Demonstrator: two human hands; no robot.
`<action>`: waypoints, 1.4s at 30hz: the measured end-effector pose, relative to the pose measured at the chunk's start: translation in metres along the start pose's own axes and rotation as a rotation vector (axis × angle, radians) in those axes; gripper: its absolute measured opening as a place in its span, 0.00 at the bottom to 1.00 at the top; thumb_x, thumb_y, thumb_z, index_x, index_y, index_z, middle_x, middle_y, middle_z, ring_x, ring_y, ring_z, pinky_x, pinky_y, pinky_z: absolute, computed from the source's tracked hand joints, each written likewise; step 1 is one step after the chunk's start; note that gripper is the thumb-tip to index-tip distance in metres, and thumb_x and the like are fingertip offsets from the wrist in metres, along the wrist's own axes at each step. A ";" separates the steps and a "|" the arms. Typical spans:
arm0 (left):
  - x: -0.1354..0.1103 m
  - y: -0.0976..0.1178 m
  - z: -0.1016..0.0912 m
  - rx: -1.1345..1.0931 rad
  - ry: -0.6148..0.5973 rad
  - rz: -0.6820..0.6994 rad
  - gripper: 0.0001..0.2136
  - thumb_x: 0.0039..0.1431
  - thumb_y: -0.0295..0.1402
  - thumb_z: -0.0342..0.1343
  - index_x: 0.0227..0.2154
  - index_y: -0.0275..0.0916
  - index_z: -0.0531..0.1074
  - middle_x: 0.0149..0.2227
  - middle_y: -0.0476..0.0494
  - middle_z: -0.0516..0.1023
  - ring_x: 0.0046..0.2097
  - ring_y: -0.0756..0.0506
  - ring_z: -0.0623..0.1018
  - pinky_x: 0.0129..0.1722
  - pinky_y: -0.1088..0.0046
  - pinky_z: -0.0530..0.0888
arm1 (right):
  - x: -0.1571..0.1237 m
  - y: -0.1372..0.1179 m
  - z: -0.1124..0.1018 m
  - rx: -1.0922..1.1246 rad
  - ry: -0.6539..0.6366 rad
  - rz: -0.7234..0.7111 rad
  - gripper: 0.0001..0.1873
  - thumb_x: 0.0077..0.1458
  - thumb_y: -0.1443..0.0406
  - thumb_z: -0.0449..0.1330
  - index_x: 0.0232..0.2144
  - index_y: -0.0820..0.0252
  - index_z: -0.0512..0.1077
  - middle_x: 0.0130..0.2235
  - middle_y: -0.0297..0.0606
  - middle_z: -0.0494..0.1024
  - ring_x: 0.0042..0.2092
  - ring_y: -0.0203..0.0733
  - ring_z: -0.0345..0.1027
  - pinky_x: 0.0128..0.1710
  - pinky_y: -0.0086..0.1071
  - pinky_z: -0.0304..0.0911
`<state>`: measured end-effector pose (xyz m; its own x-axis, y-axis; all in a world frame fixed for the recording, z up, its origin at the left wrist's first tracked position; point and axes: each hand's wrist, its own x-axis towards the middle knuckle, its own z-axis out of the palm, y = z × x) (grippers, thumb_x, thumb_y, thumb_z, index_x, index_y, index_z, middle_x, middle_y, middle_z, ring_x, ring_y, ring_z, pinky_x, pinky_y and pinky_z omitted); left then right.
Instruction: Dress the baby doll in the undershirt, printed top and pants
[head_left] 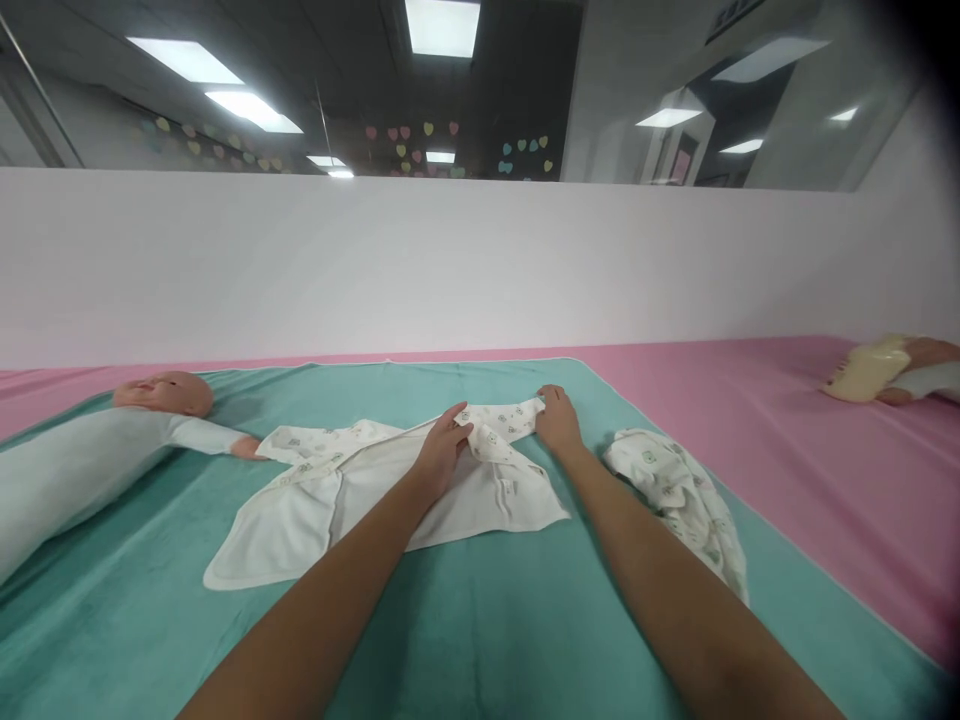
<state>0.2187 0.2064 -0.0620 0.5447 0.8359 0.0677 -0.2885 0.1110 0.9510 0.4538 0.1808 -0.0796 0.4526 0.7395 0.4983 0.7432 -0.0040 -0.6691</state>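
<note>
Our left hand (442, 452) and right hand (559, 420) worked close together but apart, both on a white cotton baby sleepsuit (495, 510) spread flat directly in front of them. The left gathered the soft, lightly printed knit in its fingers, while the right lay over the narrow end of a sleeve (510, 420); we could not tell whether it was clamping. The step in hand looked like arranging that sleeve across the garment's body, and the next move called for a light, even touch on such thin cloth. Left of our left hand lay a baby doll (161, 395) in a pale sleepsuit; right of our right hand sat a crumpled bundle of printed cloth (675, 490). Beneath everything stretched a plush teal towel (112, 640) on a smooth pink mat (825, 500).
</note>
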 end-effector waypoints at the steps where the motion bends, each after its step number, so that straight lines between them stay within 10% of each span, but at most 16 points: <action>1: 0.000 0.001 0.000 -0.016 0.013 -0.016 0.25 0.54 0.32 0.54 0.56 0.40 0.58 0.41 0.42 0.73 0.43 0.47 0.75 0.50 0.68 0.69 | -0.002 -0.010 0.002 -0.021 -0.010 -0.052 0.22 0.45 0.74 0.49 0.45 0.60 0.64 0.54 0.45 0.63 0.54 0.48 0.56 0.55 0.42 0.50; 7: 0.000 0.004 0.001 -0.113 0.116 -0.110 0.25 0.51 0.28 0.56 0.52 0.33 0.60 0.41 0.37 0.74 0.43 0.45 0.75 0.46 0.69 0.71 | -0.021 -0.061 0.034 -0.066 -0.482 -0.419 0.21 0.60 0.63 0.43 0.53 0.52 0.62 0.55 0.35 0.66 0.55 0.40 0.58 0.55 0.36 0.53; 11: 0.002 0.004 -0.001 -0.187 0.170 -0.149 0.21 0.50 0.25 0.56 0.49 0.34 0.62 0.39 0.36 0.75 0.43 0.43 0.75 0.43 0.70 0.73 | -0.023 -0.051 0.036 -0.299 -0.650 -0.332 0.27 0.61 0.53 0.37 0.59 0.53 0.55 0.62 0.36 0.55 0.63 0.42 0.45 0.60 0.41 0.41; 22: -0.001 0.010 -0.008 -0.275 0.130 -0.193 0.27 0.50 0.25 0.56 0.55 0.37 0.56 0.44 0.36 0.73 0.39 0.45 0.77 0.39 0.65 0.76 | -0.004 -0.013 0.016 -0.485 -0.408 0.083 0.29 0.59 0.54 0.41 0.56 0.65 0.58 0.63 0.50 0.50 0.64 0.52 0.37 0.57 0.59 0.25; 28: -0.001 0.015 -0.011 -0.373 0.012 -0.141 0.28 0.52 0.28 0.55 0.57 0.39 0.54 0.47 0.36 0.71 0.40 0.45 0.76 0.37 0.63 0.75 | -0.025 -0.054 0.012 -0.222 -0.378 -0.033 0.26 0.60 0.51 0.39 0.51 0.56 0.64 0.53 0.39 0.67 0.53 0.40 0.60 0.54 0.37 0.52; 32: -0.006 0.019 -0.014 -0.379 -0.058 -0.129 0.31 0.54 0.30 0.54 0.59 0.43 0.50 0.48 0.38 0.70 0.40 0.46 0.76 0.35 0.68 0.75 | -0.042 -0.083 0.025 0.147 -0.435 -0.130 0.33 0.49 0.49 0.55 0.54 0.55 0.59 0.55 0.42 0.63 0.52 0.43 0.60 0.51 0.38 0.57; 37: -0.008 0.022 -0.016 -0.392 -0.103 -0.111 0.33 0.55 0.35 0.53 0.61 0.44 0.44 0.51 0.38 0.69 0.41 0.46 0.75 0.35 0.70 0.74 | -0.055 -0.103 0.037 -0.091 -0.550 -0.389 0.50 0.39 0.55 0.65 0.61 0.55 0.47 0.63 0.43 0.48 0.63 0.50 0.40 0.58 0.44 0.47; 42: -0.001 0.015 -0.024 0.059 -0.003 0.067 0.25 0.58 0.38 0.47 0.58 0.43 0.53 0.48 0.42 0.71 0.44 0.47 0.74 0.41 0.70 0.73 | -0.056 -0.100 0.037 -0.344 -0.302 -0.387 0.28 0.49 0.73 0.50 0.54 0.55 0.59 0.54 0.40 0.65 0.55 0.44 0.56 0.53 0.39 0.52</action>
<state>0.1944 0.2199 -0.0551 0.5278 0.8389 0.1327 -0.2780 0.0230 0.9603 0.3355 0.1644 -0.0607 -0.0057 0.8892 0.4575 0.9657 0.1237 -0.2283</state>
